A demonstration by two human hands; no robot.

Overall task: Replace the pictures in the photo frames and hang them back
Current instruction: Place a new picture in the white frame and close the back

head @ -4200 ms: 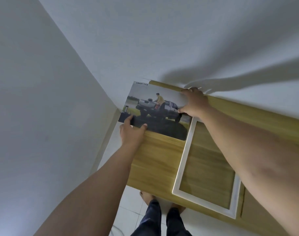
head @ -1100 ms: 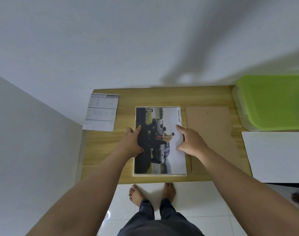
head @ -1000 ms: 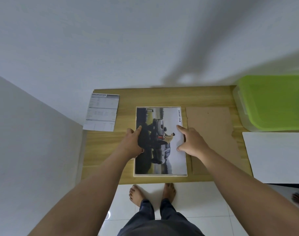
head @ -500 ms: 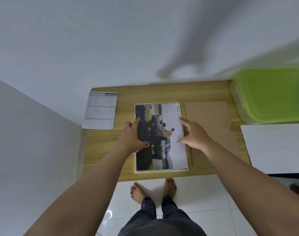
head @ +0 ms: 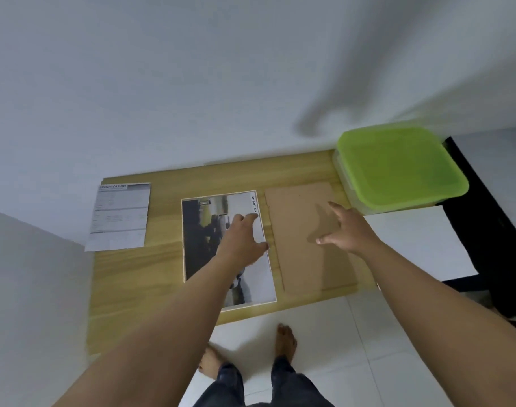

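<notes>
1. Picture (head: 201, 248): a car print with a thin white border is lying flat near the middle of the wooden desk (head: 163, 274), its long side running away from the person. Motion blur is hiding most of its detail.
2. Left hand (head: 242, 237): is resting on the right half of the picture, with its fingers loosely extended toward the right edge and gripping nothing.
3. Right hand (head: 349, 230): is hovering over the brown board (head: 298, 259) with fingers spread wide, holding nothing and casting a shadow on the board. Whether it is touching the board cannot be told.
4. Brown board: is lying flat just beside the picture's right edge, with a narrow strip of desk showing between them.
5. Printed sheet (head: 118, 215): headed "SPECIFICATION", is lying at the far left end of the desk, well apart from the picture.
6. Green-lidded box (head: 397, 165): is sitting at the far right end of the desk, against the wall. A white sheet (head: 412, 245) is lying in front of it, to the right of the board.
7. Bare feet (head: 286, 342): are standing on the white tiled floor (head: 324, 348) at the desk's near edge.
</notes>
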